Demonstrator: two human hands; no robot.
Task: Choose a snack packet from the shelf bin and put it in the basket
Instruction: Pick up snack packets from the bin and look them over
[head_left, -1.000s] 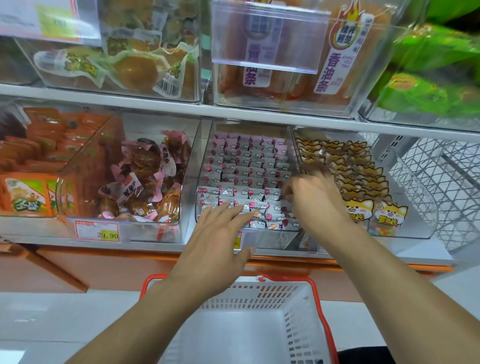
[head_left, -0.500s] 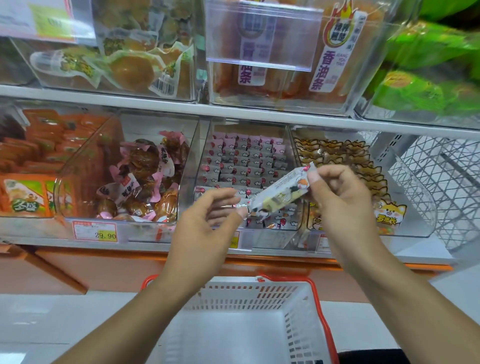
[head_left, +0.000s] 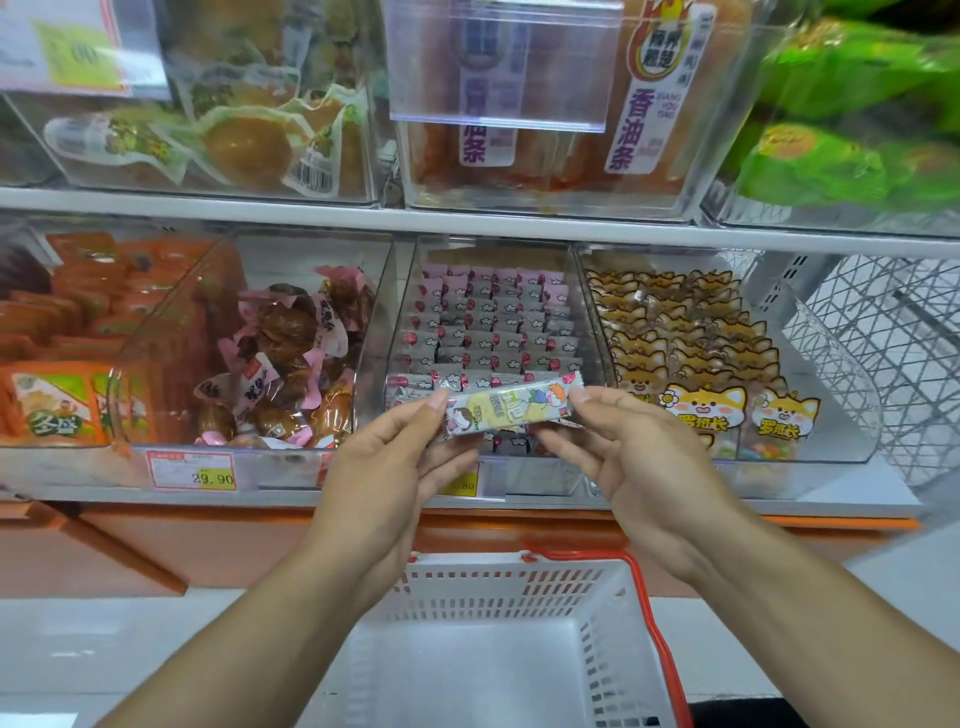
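Snack packet (head_left: 511, 410), pinched endwise by left hand (head_left: 387, 467) and right hand (head_left: 631, 457), label up for inspection, above basket (head_left: 519, 587).

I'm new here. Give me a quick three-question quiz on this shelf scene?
1. True or false: both hands, left hand and right hand, hold the snack packet.
2. What lies directly below the packet: A) the basket B) a trolley C) a box?
3. What number shows on the price tag?

Key: 1 true; 2 A; 3 29.90.
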